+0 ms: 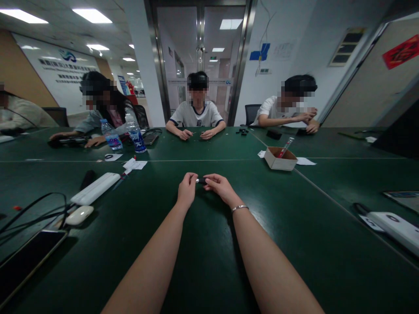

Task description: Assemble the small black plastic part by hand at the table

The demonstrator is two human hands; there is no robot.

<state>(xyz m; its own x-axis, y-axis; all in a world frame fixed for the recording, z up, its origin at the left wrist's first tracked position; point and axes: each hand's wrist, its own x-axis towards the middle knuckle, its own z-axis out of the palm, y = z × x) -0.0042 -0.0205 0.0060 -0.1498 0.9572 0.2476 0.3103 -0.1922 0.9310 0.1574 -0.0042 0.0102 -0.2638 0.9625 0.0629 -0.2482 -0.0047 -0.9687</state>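
Note:
Over the middle of the green table, both my hands meet at a small black piece with a silver end (201, 180). The fingers of my left hand (187, 187) are pinched at its silver end. My right hand (221, 187), with a silver bracelet (240, 208) at the wrist, grips the black part between thumb and fingers. The piece lies roughly level between the two hands, partly covered by the fingertips. Its exact kind is too small to make out.
The green table (137, 257) carries a phone (29, 257), a white case (79, 215), a white power bank (95, 188) and cables at left. Two bottles (135, 133) stand beyond. A small open box (280, 159) sits at right, another white device (396, 226) nearer. Several people sit opposite.

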